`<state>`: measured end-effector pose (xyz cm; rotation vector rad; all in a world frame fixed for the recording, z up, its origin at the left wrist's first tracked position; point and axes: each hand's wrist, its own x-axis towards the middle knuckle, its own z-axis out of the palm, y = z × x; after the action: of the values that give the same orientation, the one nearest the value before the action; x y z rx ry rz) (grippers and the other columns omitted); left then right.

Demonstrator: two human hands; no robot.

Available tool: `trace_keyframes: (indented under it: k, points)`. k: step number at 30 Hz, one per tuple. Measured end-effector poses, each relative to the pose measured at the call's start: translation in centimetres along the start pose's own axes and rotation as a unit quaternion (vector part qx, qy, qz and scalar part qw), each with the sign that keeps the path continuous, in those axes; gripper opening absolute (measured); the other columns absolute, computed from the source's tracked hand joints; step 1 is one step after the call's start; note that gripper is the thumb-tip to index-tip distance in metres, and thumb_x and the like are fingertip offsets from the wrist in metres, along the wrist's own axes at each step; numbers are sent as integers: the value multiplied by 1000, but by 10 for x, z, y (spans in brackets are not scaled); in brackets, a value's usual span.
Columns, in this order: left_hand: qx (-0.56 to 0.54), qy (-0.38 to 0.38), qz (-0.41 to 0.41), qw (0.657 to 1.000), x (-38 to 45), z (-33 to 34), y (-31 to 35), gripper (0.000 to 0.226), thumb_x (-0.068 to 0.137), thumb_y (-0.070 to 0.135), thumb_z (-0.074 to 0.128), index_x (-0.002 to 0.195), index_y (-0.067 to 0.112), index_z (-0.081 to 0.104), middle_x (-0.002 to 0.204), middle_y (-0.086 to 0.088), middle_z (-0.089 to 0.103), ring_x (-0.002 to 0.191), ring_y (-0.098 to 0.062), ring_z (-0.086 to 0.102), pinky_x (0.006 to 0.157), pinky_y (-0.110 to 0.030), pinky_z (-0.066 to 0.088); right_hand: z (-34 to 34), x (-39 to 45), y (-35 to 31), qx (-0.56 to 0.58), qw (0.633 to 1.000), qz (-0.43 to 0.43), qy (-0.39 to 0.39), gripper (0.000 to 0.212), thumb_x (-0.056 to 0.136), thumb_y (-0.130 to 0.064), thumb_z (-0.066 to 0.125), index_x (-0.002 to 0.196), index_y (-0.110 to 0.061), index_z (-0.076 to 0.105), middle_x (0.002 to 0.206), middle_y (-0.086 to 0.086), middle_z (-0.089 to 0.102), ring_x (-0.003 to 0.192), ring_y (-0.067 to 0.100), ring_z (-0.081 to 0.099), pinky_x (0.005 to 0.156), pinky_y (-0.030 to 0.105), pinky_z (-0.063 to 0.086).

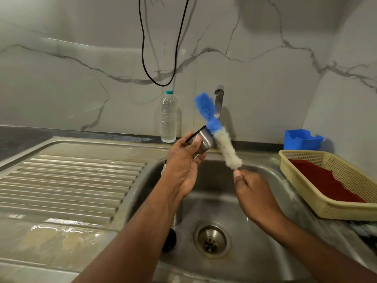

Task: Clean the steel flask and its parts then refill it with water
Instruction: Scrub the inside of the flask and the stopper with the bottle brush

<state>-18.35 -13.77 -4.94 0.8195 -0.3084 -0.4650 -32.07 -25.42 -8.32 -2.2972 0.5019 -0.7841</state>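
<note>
Over the sink (271,205) our left hand (183,166) wraps the small steel cup (205,140), and our right hand (252,186) pinches the brush (220,139) by its wire stem. The cup looks light, rigid and probably wet-slippery, so we grip its wall. The flask (177,211) stands at the basin's left wall.

Not much to say about the person. Only two arms show, coming in from the bottom edge. Both forearms are bare, no sleeves in view anywhere. The left hand (183,166) and right hand (252,193) are bare too: no gloves, rings, watch or bands on either wrist. Fingernails look short and plain.
</note>
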Motion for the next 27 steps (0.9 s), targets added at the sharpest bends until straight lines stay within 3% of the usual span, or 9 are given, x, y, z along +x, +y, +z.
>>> trace_keyframes:
  k: [2, 5, 8, 12, 15, 20, 24, 27]
  points:
    - [-14, -9, -3, 1000, 0, 0, 0, 45, 89, 16, 72, 132, 4, 62, 114, -11, 74, 99, -19, 70, 86, -35, 56, 0, -1, 0, 7, 1000, 3, 5, 41, 111, -28, 43, 71, -28, 50, 59, -8, 49, 50, 0, 50, 47, 16, 36]
    - [-38, -25, -7, 999, -2, 1, 2, 48, 82, 18, 72, 126, 2, 64, 110, -11, 76, 99, -21, 72, 93, -39, 58, 0, -3, -2, 2, 998, -59, 33, 38, 109, -29, 44, 71, -30, 50, 57, -7, 49, 54, 4, 53, 48, 20, 38]
    - [-52, -21, -22, 998, -2, 1, 1, 59, 84, 10, 72, 139, -4, 55, 127, -21, 70, 114, -31, 70, 94, -46, 62, 2, -2, -1, 12, 1000, 7, -5, 38, 110, -30, 42, 75, -26, 54, 63, -4, 53, 55, 8, 51, 53, 26, 39]
    - [-106, -56, -37, 992, -6, 3, 7, 40, 89, 3, 69, 127, -3, 57, 128, -26, 66, 125, -41, 64, 91, -49, 63, 3, -3, 1, 4, 1000, 7, -4, 40, 111, -29, 41, 74, -20, 53, 66, -1, 53, 59, 11, 49, 55, 27, 39]
    - [-91, -57, -33, 994, -5, 2, 6, 23, 99, 1, 62, 121, -2, 62, 123, -23, 67, 130, -40, 61, 99, -49, 60, 3, -2, 0, 26, 1000, 11, 0, 42, 111, -28, 41, 71, -20, 51, 64, -2, 52, 56, 7, 46, 53, 21, 35]
    - [-104, -38, -33, 993, -4, 5, 3, 19, 102, 10, 59, 117, 0, 64, 120, -21, 69, 122, -36, 65, 111, -53, 50, 6, -6, -1, 31, 997, -65, 40, 40, 109, -26, 45, 68, -25, 50, 57, -8, 47, 53, 6, 49, 49, 19, 36]
    - [-115, -32, -43, 992, -3, 5, 2, 25, 106, 19, 55, 120, -1, 62, 115, -24, 72, 121, -39, 67, 111, -54, 49, 5, -2, 4, 19, 1000, -18, 14, 40, 110, -28, 43, 71, -26, 51, 61, -6, 50, 53, 8, 47, 53, 25, 37]
    - [-118, -42, -41, 991, -4, 6, 4, 29, 109, 26, 50, 119, 3, 65, 99, -15, 77, 99, -30, 74, 107, -52, 52, 6, -6, 1, -15, 997, -75, 31, 35, 107, -33, 42, 73, -30, 50, 59, -8, 50, 55, 10, 52, 48, 28, 40]
